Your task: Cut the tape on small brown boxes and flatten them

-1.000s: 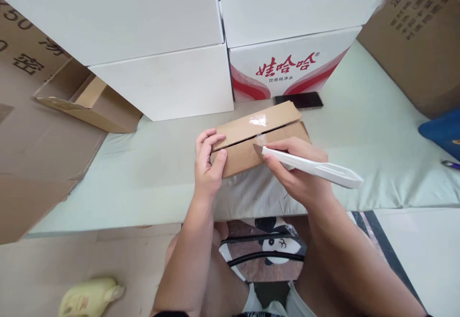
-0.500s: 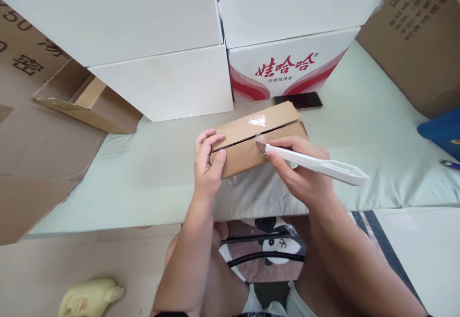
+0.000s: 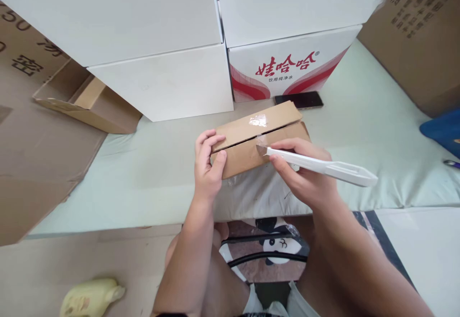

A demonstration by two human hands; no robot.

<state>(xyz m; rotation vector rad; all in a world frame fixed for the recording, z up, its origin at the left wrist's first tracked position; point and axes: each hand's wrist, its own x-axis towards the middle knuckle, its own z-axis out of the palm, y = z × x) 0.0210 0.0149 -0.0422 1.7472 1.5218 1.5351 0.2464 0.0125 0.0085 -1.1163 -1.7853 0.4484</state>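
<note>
Left hand (image 3: 209, 161): fingers clasp the left end of a rectangular cardboard box (image 3: 239, 158) over wrinkled green cloth (image 3: 143, 173), near white cartons (image 3: 161, 84). Right hand (image 3: 270, 153): fingers pinch a slender white knife (image 3: 319, 165), blade (image 3: 261, 150) at near flap (image 3: 239, 158)

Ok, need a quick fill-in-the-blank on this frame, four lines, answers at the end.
1. The knife in the right hand has a ____ handle.
2. The left hand grips one end of a small box made of brown ____.
3. The white box just behind the phone bears large writing in the colour ____.
4. The bottle on the floor is pale ____.

Missing words: white; cardboard; red; yellow.
</note>
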